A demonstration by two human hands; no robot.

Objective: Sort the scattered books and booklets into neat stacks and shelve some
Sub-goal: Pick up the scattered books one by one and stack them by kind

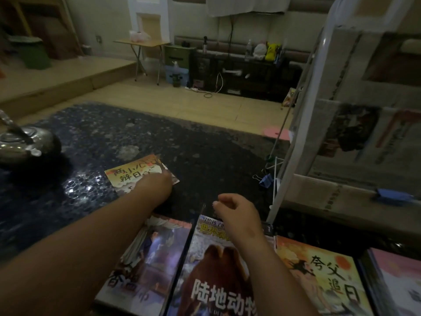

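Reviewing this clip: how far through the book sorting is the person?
Done: covers lie side by side along the near edge, among them the purple book, the animal book and the yellow booklet. In hand: the left hand is on the lone orange booklet farther out on the dark surface; the right hand hovers, holding nothing. Left: placing that booklet, and shelving; no book shows on the white rack.

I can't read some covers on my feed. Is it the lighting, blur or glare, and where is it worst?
Head view: dim overall, but the animal book in the near row is legible. The newspaper rack at right is smeared by blur, and the wide-angle lens tilts its frame. Glare speckles the glossy dark table beside the small booklet under the left hand.
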